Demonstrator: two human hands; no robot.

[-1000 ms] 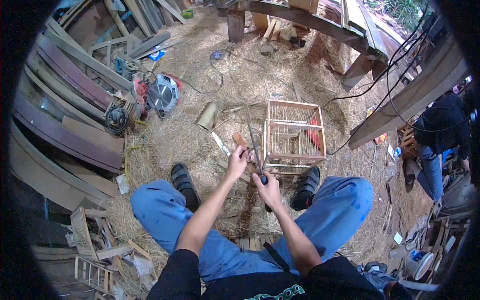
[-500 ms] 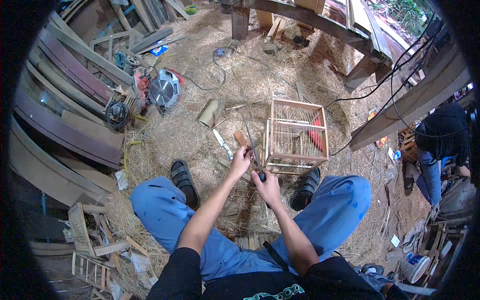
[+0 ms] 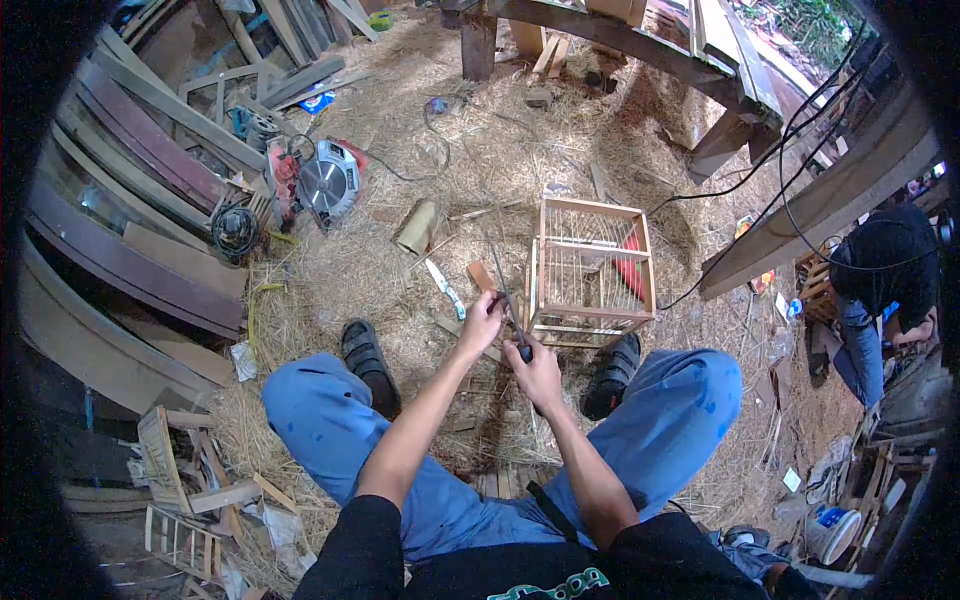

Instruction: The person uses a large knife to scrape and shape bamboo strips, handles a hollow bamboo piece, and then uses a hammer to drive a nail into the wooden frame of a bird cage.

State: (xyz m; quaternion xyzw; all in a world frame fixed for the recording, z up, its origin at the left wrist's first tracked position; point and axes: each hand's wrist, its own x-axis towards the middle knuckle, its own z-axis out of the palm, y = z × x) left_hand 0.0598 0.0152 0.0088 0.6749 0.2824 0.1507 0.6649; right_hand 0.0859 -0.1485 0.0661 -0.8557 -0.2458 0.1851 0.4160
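My right hand [image 3: 537,375] is closed round the black handle of a long, thin, dark-bladed tool [image 3: 505,275], whose kind I cannot make out. The blade slants up and leftward, away from me. Beside it my left hand [image 3: 482,325] pinches near the lower blade; whatever lies between its fingertips is too small to name. Just beyond the left hand is a brown wooden piece [image 3: 481,275]. A knife [image 3: 444,288] with a patterned handle lies on the ground to its left. Right of the blade stands a wooden cage [image 3: 592,268] with thin bars and something red inside.
A circular saw [image 3: 325,183] rests at the left by stacked boards [image 3: 140,260]. A cut log section [image 3: 418,226] lies ahead. Black cables [image 3: 790,165] hang past a slanting beam [image 3: 830,215] at right. Another person [image 3: 885,270] bends at the far right, near a white bucket [image 3: 832,533].
My hands and the tool hold nearly the same place. At the far right, the other person's head and arm have shifted, and a hand shows more.
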